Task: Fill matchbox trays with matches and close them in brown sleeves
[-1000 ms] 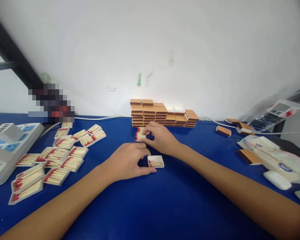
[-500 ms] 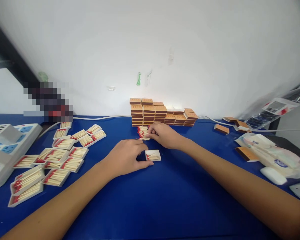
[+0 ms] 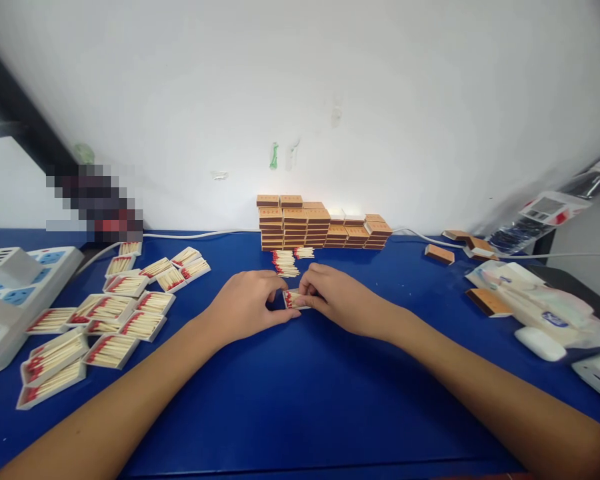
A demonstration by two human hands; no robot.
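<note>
A small white matchbox tray [image 3: 291, 297] with some red-tipped matches in it lies on the blue table [image 3: 280, 400], between my hands. My left hand [image 3: 253, 303] curves around the tray's left end, thumb and index finger apart at its corners. Over the tray's right part, my right hand [image 3: 333, 297] has its fingers pinched together on matches, which its fingertips partly hide. Just beyond the hands is a loose pile of matches [image 3: 284, 264], with a smaller bunch [image 3: 304, 253] beside it.
Stacked matchboxes [image 3: 295, 227] stand against the wall. Several match-filled trays [image 3: 113, 350] spread at the left near a power strip [image 3: 35, 287]. At the right lie loose boxes [image 3: 489, 303], a wipes packet [image 3: 550, 313], a white case [image 3: 540, 343] and a plastic bottle [image 3: 535, 213].
My right hand has come from the match pile back toward me, to the tray. More matches now show in the tray. The small bunch beside the pile is now uncovered.
</note>
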